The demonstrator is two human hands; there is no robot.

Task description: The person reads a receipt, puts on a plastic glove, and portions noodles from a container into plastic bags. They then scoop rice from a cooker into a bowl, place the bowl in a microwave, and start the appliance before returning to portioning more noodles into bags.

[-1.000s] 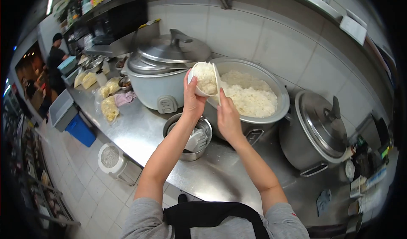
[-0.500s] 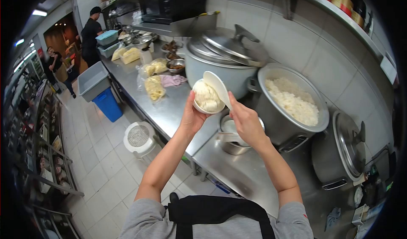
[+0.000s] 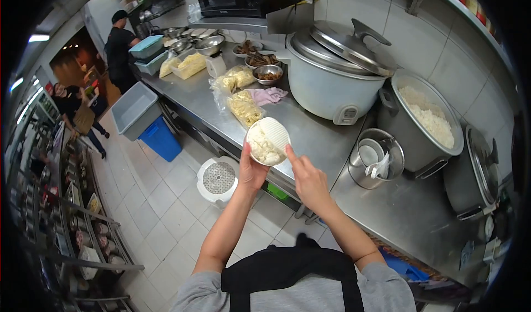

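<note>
A small white bowl (image 3: 250,152) of cooked rice (image 3: 264,150) rests in my left hand (image 3: 252,171), whose fingers and thumb curl round its side. My right hand (image 3: 311,183) grips a white rice paddle (image 3: 276,129); its ribbed face lies over the rice at the bowl's far side. The paddle's handle is mostly hidden by my right fingers. Both hands are in front of the steel counter's edge. To their right stands an open rice cooker (image 3: 453,146) with white rice (image 3: 428,118) inside. Nearer is a steel pot (image 3: 366,178) holding a cup-like vessel and a white utensil.
A large lidded cooker (image 3: 326,93) stands on the steel counter (image 3: 310,138). Bags of yellow food (image 3: 245,107), a pink cloth (image 3: 268,95) and metal bowls lie farther left. A white stool-like bin (image 3: 218,179) and grey tub (image 3: 134,110) are on the floor side. Two people are beyond.
My view has turned, and the bowl and both hands have shifted left, away from the steel pot and open cooker. The paddle has tipped from edge-on to flat over the rice.
</note>
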